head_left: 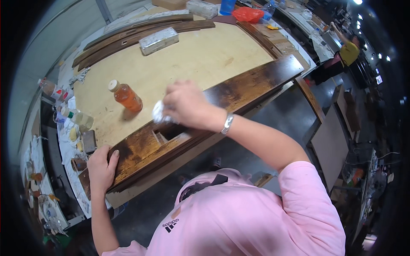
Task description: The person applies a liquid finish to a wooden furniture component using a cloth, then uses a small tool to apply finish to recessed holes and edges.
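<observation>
A long dark-brown wooden board (252,87) with a glossy, mottled finish lies slantwise along the near edge of the worktable. It has a rectangular cutout left of its middle. My left hand (101,168) grips the board's left end, its thumb on the near side. Over the cutout, my right hand (185,104) is closed on a crumpled white cloth (159,112); both are smeared by motion. Just behind the board stands a clear bottle (127,98) of orange-brown liquid with a white cap.
A tape-wrapped block (159,41) sits on the pale tabletop (213,55). Dark wooden strips (141,36) lie behind it. Bottles, including one of pale liquid (79,119), stand at the left edge. A red plastic bag (248,15) is at the back. A person (348,53) stands far right.
</observation>
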The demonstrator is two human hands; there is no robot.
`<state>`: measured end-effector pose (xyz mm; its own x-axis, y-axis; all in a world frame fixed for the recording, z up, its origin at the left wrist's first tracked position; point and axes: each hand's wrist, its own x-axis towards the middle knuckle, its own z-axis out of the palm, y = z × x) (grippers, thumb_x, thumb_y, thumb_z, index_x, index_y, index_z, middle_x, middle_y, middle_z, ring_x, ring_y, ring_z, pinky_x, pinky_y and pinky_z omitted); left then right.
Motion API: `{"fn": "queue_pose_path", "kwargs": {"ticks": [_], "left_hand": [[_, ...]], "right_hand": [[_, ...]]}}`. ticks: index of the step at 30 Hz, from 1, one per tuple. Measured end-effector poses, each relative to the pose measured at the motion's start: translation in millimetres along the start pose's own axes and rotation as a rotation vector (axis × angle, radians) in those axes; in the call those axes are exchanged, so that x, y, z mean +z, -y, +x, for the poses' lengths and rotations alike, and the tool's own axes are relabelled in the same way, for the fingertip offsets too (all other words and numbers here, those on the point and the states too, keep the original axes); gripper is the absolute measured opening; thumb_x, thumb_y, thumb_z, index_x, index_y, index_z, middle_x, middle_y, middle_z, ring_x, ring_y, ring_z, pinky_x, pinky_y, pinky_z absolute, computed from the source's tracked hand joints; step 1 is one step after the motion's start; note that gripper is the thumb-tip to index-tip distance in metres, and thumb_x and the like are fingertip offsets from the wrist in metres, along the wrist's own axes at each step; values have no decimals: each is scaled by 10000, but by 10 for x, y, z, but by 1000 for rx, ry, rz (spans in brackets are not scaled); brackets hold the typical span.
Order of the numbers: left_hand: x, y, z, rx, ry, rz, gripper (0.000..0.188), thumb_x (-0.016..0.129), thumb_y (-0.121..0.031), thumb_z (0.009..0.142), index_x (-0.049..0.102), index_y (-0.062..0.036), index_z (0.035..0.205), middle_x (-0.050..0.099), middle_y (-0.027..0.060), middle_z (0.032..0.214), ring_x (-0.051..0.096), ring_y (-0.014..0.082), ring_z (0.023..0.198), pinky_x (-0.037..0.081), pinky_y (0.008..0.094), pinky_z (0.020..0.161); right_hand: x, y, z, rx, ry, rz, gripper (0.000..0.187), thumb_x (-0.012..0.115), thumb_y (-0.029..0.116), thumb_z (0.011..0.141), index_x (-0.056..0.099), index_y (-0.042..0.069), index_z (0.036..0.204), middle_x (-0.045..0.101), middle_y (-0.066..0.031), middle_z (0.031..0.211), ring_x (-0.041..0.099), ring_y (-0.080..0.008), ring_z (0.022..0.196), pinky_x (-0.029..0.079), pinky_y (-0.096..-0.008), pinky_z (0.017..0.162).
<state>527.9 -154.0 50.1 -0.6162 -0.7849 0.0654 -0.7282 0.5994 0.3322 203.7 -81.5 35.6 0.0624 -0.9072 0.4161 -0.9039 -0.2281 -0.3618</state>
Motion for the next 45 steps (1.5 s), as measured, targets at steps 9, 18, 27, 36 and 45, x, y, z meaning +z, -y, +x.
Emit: {"fn": "queue_pose_path", "kwargs": {"ticks": [9,18,27,36,45], "left_hand": [[8,2,23,41,-6,-19,291,621,-292,933,604,-1,935,612,226,841,594,441,851,447,499,736],[63,55,23,44,-12,-4,258,614,-246,932,585,9,964,588,240,861,573,451,860,432,505,744],[73,56,39,45,11,8,248,599,-230,939,590,13,986,593,243,884,575,456,876,437,495,753],[73,95,5,62,-3,23,232,564,-223,955,578,8,976,575,238,877,564,458,863,427,495,744],[80,182,-33,61,3,-11,228,563,-188,933,571,29,1002,572,246,903,560,458,888,440,472,781]], "right_hand": [[132,65,75,100,85,-65,237,748,297,805,742,61,823,686,-117,890,634,-305,925,469,-418,911],[-656,-488,-614,131,20,-35,132,712,122,836,613,39,865,661,-125,1015,611,-354,968,482,-440,883],[-1329,-1837,-973,669,-154,-209,337,727,240,870,694,38,1138,706,-188,1129,680,-361,1000,529,-425,896],[-1437,-2132,-864,663,92,-10,311,712,265,870,754,56,1098,746,-191,983,720,-309,896,547,-386,814],[-2055,-3294,-1162,841,-7,4,250,726,208,897,746,0,1032,726,-82,852,644,-154,793,506,-341,733]]}}
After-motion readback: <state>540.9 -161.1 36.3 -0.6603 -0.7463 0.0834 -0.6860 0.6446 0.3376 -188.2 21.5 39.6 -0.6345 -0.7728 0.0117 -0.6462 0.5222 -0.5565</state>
